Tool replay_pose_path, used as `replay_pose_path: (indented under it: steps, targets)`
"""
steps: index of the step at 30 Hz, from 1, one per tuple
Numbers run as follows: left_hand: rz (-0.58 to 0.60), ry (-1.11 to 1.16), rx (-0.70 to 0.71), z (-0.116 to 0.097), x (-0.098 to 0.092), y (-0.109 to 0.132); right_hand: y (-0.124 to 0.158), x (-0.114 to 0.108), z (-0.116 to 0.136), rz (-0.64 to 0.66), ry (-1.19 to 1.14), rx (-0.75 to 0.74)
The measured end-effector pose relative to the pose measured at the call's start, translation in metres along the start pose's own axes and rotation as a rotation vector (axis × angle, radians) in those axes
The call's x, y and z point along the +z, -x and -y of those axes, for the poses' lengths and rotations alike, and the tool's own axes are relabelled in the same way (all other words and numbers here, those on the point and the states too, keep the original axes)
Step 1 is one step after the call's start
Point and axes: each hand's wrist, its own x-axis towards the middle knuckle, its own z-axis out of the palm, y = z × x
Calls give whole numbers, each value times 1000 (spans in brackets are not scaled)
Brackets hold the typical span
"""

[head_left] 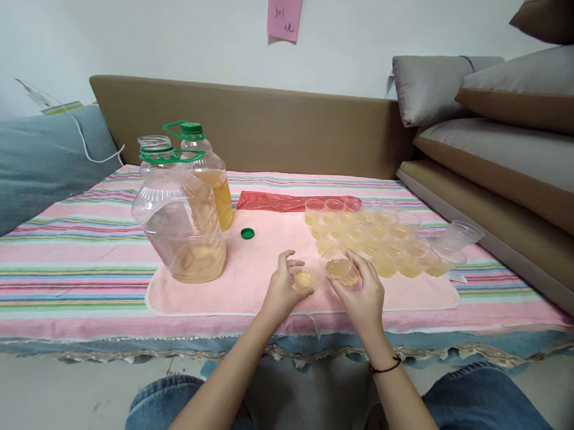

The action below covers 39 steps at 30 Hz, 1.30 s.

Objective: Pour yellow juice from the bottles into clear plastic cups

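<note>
My left hand (283, 285) is wrapped round a small clear plastic cup (305, 277) with a little yellow liquid in its bottom. My right hand (362, 295) holds a second clear cup (339, 266), fuller with yellow liquid and tilted toward the first cup. Both cups are just above a pink towel (245, 283) on the striped cover. Behind my right hand stand several small cups (377, 239) filled with the same yellow liquid.
A large clear jug (178, 219) with a green handle and no cap stands at the left, its green cap (247, 233) lying beside it. A capped jug (209, 172) stands behind. A stack of empty cups (456, 240) lies at the right. Cushions (514, 111) rise at the right.
</note>
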Motion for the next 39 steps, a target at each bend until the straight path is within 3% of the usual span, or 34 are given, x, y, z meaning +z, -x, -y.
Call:
replay_pose_path:
  steps: [16,39]
  targets:
    - [7,-43,14,-5,0,2,-4,-5,3,32,88,-119]
    - [2,-52,19,-5,1,4,-6,-7,6,78,159,-165]
